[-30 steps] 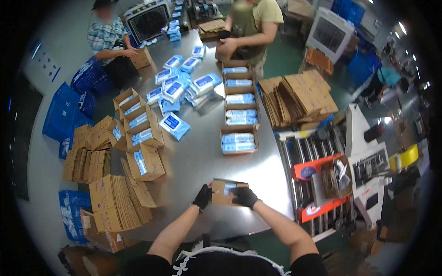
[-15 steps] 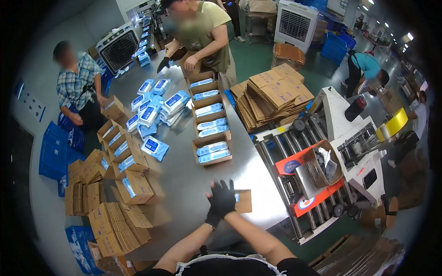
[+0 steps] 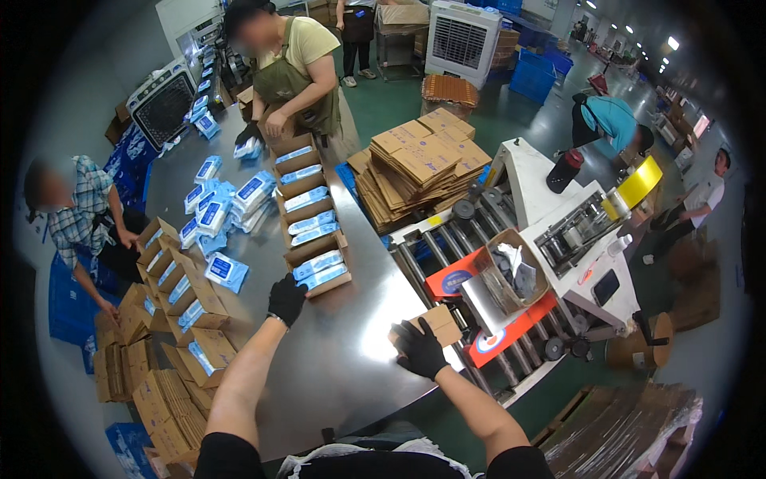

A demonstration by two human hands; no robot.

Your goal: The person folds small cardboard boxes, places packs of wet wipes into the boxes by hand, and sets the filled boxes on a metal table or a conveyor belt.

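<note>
Steel desk (image 3: 335,375) is running from 10 to 6 o'clock, white roller machine (image 3: 578,287) is sitting at 3. An open carton (image 3: 331,287) is standing around 8, a brown box (image 3: 441,323) is lying at 5 beside the machine. Right hand (image 3: 420,350) is splaying unclenched over that box; left hand (image 3: 287,301) is touching the carton's near-left corner, can't tell if it's gripping tbh.

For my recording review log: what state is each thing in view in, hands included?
Right hand: gloved, on the small carton
Small carton: visible top closed
Left hand: gloved, at the nearest middle-row box
Nearest middle-row box: open, holding two packs
Loose packs: mostly heaped
Left-row boxes: open
Flat cartons: stacked
Roller machine: running or stopped, unclear
Air cooler: on or off, unclear
</note>
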